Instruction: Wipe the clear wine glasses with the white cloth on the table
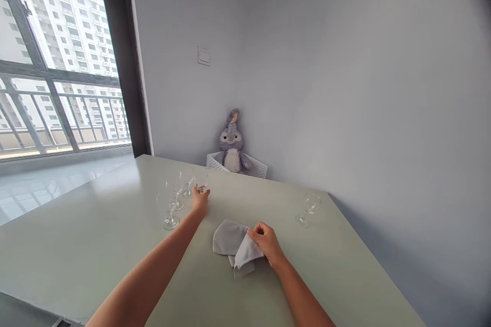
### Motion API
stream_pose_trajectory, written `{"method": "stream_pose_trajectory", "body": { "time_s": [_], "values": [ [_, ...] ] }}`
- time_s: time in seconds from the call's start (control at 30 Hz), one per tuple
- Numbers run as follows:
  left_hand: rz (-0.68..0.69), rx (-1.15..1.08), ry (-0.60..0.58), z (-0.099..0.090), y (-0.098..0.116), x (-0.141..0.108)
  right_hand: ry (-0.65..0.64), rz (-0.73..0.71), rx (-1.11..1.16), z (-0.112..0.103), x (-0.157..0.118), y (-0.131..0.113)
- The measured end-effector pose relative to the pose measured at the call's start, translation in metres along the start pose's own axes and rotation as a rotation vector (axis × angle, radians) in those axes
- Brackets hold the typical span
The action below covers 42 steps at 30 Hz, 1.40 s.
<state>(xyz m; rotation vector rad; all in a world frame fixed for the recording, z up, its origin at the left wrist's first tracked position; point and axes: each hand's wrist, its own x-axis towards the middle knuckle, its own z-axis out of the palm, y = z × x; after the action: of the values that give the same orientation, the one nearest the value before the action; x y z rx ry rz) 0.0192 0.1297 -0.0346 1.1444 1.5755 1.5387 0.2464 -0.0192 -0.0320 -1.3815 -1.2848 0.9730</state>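
text: none legible; labels: none legible; brands, numbers: none legible; signs: none legible

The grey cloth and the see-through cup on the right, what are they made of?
Grey cloth: probably soft fabric with a dull finish; it folds limply under the right hand.
See-through cup: likely smooth, shiny glass, because the tabletop shows through, though clear plastic is possible.

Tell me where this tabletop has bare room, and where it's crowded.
Bare: the pale green tabletop between its left edge and the left forearm; also between the light grey cloth, pinched in the right hand, and the lone clear stemmed glass at right. Crowded: left of centre, where clear stemmed glasses cluster beside the left hand.
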Motion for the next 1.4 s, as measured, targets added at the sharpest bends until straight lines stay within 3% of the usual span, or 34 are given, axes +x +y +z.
{"method": "stream_pose_trajectory", "body": {
  "time_s": [0.17,0.27,0.37,0.43,0.6,0.73,0.83,0.93,1.0,1.07,1.17,1.3,1.4],
  "values": [
    [-0.07,-0.015,-0.09,0.003,0.011,-0.016,-0.176,0.246,0.229,-0.007,-0.005,-0.005],
    [-0.026,0.01,-0.133,0.006,0.018,-0.035,-0.257,0.311,0.253,-0.011,-0.008,-0.01],
    [0.044,0.047,-0.172,0.007,0.024,-0.054,-0.304,0.355,0.435,-0.013,-0.008,-0.015],
    [0.088,0.081,-0.181,0.006,0.026,-0.064,-0.249,0.334,0.595,-0.012,-0.007,-0.017],
    [0.188,0.204,-0.152,-0.001,0.021,-0.081,0.083,0.217,0.725,-0.007,0.001,-0.015],
    [0.31,0.369,-0.188,-0.006,0.014,-0.084,0.161,0.189,0.716,-0.01,0.002,-0.015],
    [0.348,0.402,-0.195,-0.006,0.013,-0.085,0.193,0.13,0.591,-0.013,-0.005,-0.021],
    [0.389,0.434,-0.218,-0.003,0.013,-0.089,0.23,-0.131,0.155,-0.006,-0.016,-0.031],
    [0.436,0.458,-0.24,-0.001,0.013,-0.093,0.167,-0.347,-0.135,0.004,-0.025,-0.035],
    [0.487,0.474,-0.255,0.0,0.014,-0.097,0.025,-0.491,-0.312,0.014,-0.032,-0.038],
    [0.528,0.492,-0.264,0.0,0.015,-0.1,-0.11,-0.533,-0.4,0.024,-0.039,-0.039],
    [0.561,0.527,-0.276,0.0,0.018,-0.104,-0.015,-0.503,-0.397,0.024,-0.038,-0.035],
    [0.627,0.519,-0.319,0.0,0.022,-0.111,0.049,-0.561,-0.43,0.025,-0.034,-0.029]
  ]
}}
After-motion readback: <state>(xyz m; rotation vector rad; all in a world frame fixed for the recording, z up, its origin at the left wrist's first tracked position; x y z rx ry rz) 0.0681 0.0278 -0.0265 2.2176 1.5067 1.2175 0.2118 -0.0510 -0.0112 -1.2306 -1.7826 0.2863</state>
